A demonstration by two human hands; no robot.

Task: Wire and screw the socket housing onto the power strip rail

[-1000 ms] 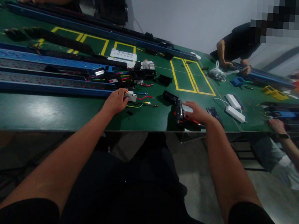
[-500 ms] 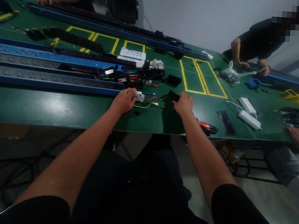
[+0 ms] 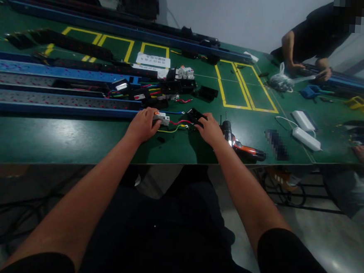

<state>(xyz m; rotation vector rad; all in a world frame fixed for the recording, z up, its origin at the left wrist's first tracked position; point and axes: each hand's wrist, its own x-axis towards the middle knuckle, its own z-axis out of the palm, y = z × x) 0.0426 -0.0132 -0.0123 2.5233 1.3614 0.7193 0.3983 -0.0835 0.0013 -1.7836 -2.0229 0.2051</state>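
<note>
My left hand [image 3: 143, 124] is closed on a white connector block [image 3: 162, 118] at the end of the nearest blue rail [image 3: 62, 110]. Blue, red and yellow-green wires with ring ends reach right from beside the block. My right hand [image 3: 210, 129] grips a black plastic part [image 3: 194, 115], just right of the wire ends. A small black piece [image 3: 160, 139] lies on the table below the block. Behind my hands are more wires, black housings [image 3: 206, 93] and another white connector [image 3: 185, 72].
An orange and black power drill [image 3: 246, 150] lies right of my right hand, near the front edge of the green table [image 3: 76, 139]. Farther right are white adapters [image 3: 306, 137], a blurred dark object and a plastic bag [image 3: 281, 82]. Other people's hands work at the far left and right.
My right hand has moved left with the black part, closer to the wire ends and my left hand. The drill now shows more fully. The view has shifted slightly.
</note>
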